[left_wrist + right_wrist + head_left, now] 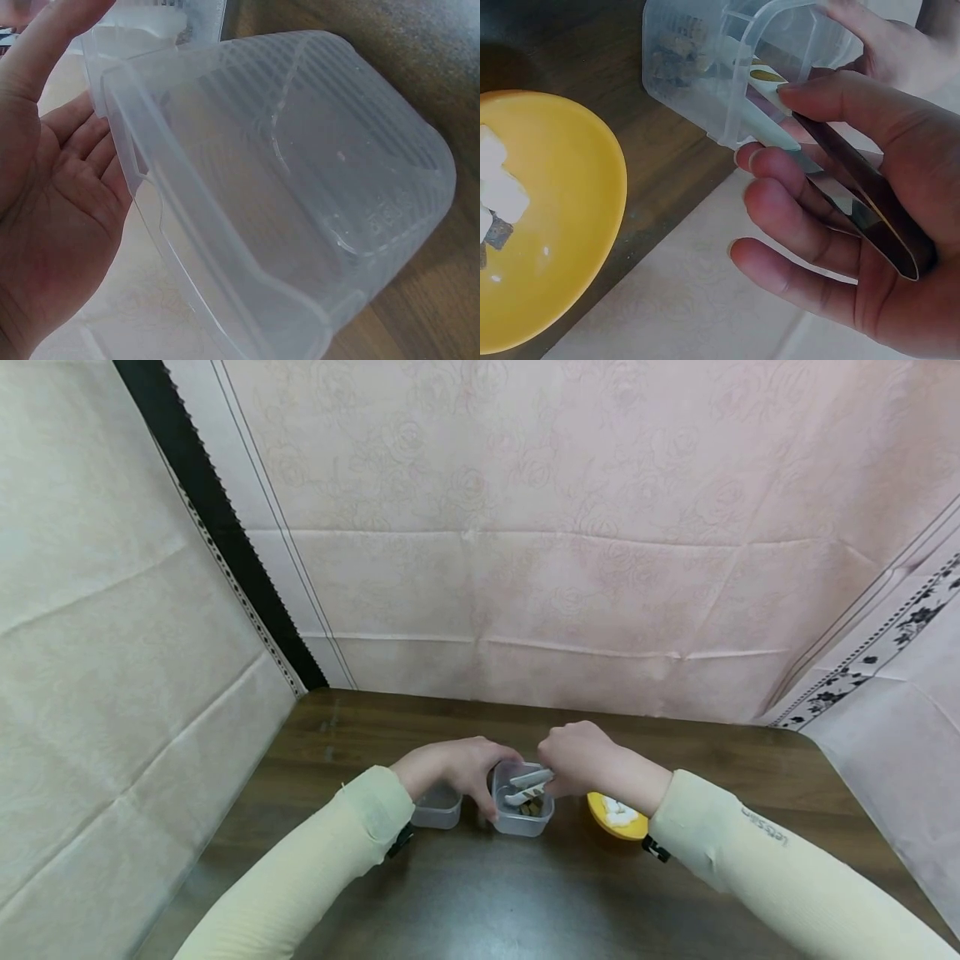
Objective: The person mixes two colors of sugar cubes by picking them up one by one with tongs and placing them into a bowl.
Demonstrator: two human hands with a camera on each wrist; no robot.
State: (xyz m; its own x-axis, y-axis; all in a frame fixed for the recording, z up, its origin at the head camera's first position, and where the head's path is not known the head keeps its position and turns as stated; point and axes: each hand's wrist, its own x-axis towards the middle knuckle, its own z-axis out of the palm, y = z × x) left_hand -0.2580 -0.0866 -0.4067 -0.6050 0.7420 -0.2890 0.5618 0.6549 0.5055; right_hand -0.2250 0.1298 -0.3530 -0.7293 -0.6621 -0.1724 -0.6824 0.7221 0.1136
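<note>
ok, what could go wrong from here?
A brown piece could slip from the tongs in the right hand and land on the table short of the yellow bowl. The plastic container looks thin-walled, so the tongs might tip or shift it if the left hand lets go. The second clear container sits close beside that hand and could get bumped.

no text can be read for certain. dark lettering [764, 826] runs along the right sleeve [798, 872], too small and blurred to make out. faint raised marks [391, 213], letter-like, stand on the base of a clear plastic container [300, 172], likewise illegible.
</note>
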